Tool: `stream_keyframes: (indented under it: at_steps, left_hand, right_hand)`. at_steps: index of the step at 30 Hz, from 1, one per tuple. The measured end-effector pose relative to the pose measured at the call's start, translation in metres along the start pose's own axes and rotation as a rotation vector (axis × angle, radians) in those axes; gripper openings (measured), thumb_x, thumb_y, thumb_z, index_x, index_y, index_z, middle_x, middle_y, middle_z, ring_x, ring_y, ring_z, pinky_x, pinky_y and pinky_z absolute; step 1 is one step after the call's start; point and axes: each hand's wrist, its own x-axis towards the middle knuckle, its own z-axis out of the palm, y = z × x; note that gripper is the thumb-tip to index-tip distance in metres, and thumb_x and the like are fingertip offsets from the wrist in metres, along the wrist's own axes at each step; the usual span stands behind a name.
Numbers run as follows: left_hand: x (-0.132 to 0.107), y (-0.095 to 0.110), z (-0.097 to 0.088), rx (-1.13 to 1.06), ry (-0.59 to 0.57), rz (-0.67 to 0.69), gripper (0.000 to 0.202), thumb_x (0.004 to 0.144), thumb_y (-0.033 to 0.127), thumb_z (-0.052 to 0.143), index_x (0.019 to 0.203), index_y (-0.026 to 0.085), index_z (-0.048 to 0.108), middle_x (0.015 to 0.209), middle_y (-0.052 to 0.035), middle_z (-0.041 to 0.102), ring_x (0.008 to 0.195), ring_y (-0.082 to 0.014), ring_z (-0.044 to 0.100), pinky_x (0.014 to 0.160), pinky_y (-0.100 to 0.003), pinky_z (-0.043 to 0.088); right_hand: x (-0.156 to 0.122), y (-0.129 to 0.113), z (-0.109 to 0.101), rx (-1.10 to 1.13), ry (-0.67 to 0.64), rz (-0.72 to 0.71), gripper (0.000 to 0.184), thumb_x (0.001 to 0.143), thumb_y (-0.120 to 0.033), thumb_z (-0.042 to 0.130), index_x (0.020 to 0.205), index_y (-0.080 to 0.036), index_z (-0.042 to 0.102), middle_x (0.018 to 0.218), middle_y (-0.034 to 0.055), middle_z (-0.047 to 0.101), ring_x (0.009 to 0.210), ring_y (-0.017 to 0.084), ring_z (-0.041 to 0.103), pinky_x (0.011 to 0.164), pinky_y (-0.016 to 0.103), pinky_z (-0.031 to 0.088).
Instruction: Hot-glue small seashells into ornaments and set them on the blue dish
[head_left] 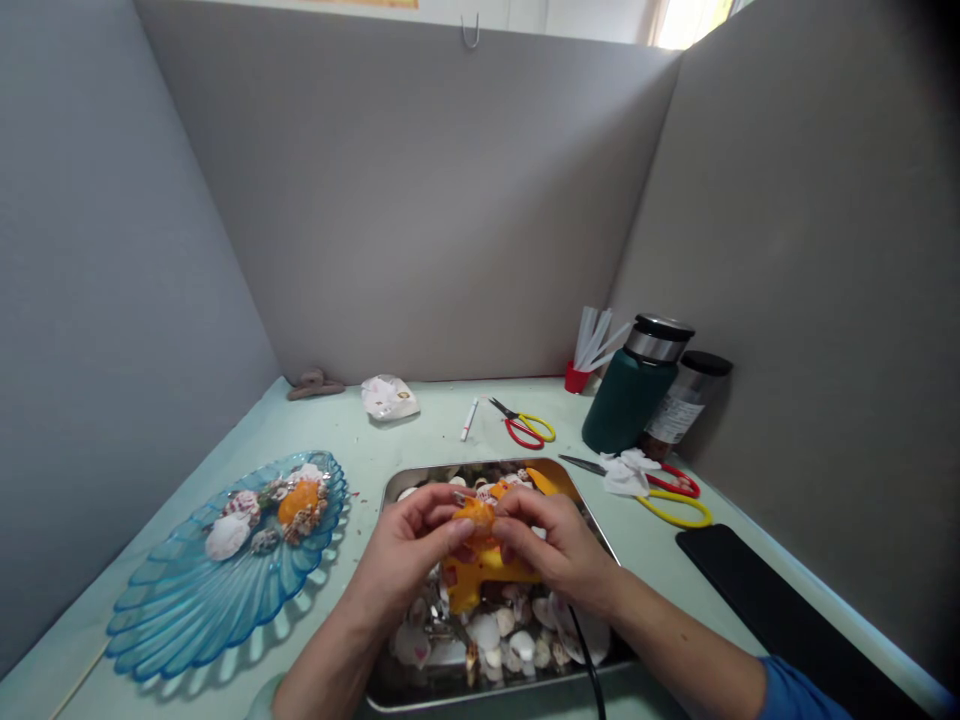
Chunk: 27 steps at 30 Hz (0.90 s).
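Over a metal tray (399, 486) of shells, my left hand (412, 535) and my right hand (559, 545) pinch an orange shell (477, 513) between their fingertips. Part of that shell is hidden behind my fingers. Beneath it a yellow glue gun (466, 582) lies on the shells, and a black cord (587, 665) runs out over the tray's near edge. White shells (486, 632) of several sizes fill the tray's near part. To the left, a blue scalloped glass dish (217, 610) carries a cluster of shells, with an orange shell (298, 503) among them.
Red-and-yellow-handled scissors (529, 428) lie behind the tray; a larger pair (679, 495), partly under crumpled tissue (628, 470), lies right. A green bottle (630, 400), a red cup of white sticks (577, 377) and a black slab (757, 590) stand or lie rightward. Grey panels (420, 200) surround the table.
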Motion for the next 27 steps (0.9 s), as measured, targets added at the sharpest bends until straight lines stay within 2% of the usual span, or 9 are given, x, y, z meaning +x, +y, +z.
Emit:
stream_keyframes:
  at_steps: [3, 5, 9, 12, 16, 27]
  left_hand:
    - [-0.0004, 0.0012, 0.0003, -0.004, -0.036, 0.000, 0.033, 0.068, 0.027, 0.077, 0.096, 0.016, 0.065, 0.075, -0.0017, 0.071, 0.059, -0.0107, 0.063, 0.059, -0.021, 0.051]
    - [-0.0010, 0.0013, 0.0001, 0.024, -0.042, 0.006, 0.031, 0.069, 0.028, 0.075, 0.096, 0.016, 0.066, 0.074, -0.0020, 0.072, 0.060, -0.0115, 0.064, 0.060, -0.021, 0.052]
    - [-0.0012, -0.0007, -0.0001, 0.096, -0.011, 0.019, 0.026, 0.071, 0.031, 0.074, 0.091, 0.017, 0.067, 0.075, -0.0030, 0.072, 0.062, -0.0137, 0.065, 0.059, -0.023, 0.052]
    - [-0.0010, -0.0011, 0.0001, 0.125, 0.015, 0.019, 0.028, 0.071, 0.032, 0.073, 0.093, 0.017, 0.066, 0.074, -0.0028, 0.071, 0.061, -0.0145, 0.064, 0.056, -0.023, 0.051]
    - [-0.0014, 0.0005, 0.0007, 0.120, 0.008, 0.029, 0.031, 0.070, 0.030, 0.074, 0.098, 0.019, 0.066, 0.071, -0.0010, 0.068, 0.059, -0.0132, 0.062, 0.054, -0.022, 0.049]
    - [-0.0002, -0.0022, -0.0005, 0.137, -0.006, 0.054, 0.025, 0.072, 0.031, 0.072, 0.092, 0.019, 0.063, 0.068, 0.0002, 0.066, 0.058, -0.0124, 0.060, 0.053, -0.022, 0.048]
  right_hand:
    - [-0.0003, 0.0010, -0.0008, -0.060, 0.032, -0.018, 0.030, 0.097, -0.029, 0.040, 0.072, -0.018, 0.053, 0.062, -0.0018, 0.054, 0.058, 0.011, 0.050, 0.056, 0.021, 0.038]
    - [-0.0001, 0.0015, -0.0009, -0.109, 0.032, -0.051, 0.030, 0.097, -0.028, 0.040, 0.072, -0.018, 0.052, 0.062, -0.0019, 0.052, 0.058, 0.011, 0.049, 0.056, 0.022, 0.037]
    - [0.0005, 0.0016, -0.0008, -0.169, -0.010, -0.126, 0.032, 0.097, -0.030, 0.037, 0.071, -0.018, 0.052, 0.062, -0.0012, 0.050, 0.057, 0.011, 0.048, 0.056, 0.023, 0.036]
    - [0.0008, 0.0014, -0.0013, -0.219, -0.027, -0.182, 0.033, 0.097, -0.031, 0.034, 0.071, -0.018, 0.051, 0.061, -0.0006, 0.050, 0.057, 0.012, 0.048, 0.055, 0.024, 0.035]
    - [0.0013, 0.0011, -0.0025, -0.249, -0.046, -0.204, 0.034, 0.097, -0.030, 0.033, 0.070, -0.018, 0.050, 0.059, -0.0011, 0.047, 0.055, 0.012, 0.045, 0.053, 0.024, 0.033]
    - [0.0018, 0.0082, -0.0006, -0.325, -0.056, -0.308, 0.029, 0.095, -0.024, 0.034, 0.072, -0.019, 0.050, 0.062, 0.0020, 0.051, 0.058, 0.015, 0.048, 0.056, 0.027, 0.035]
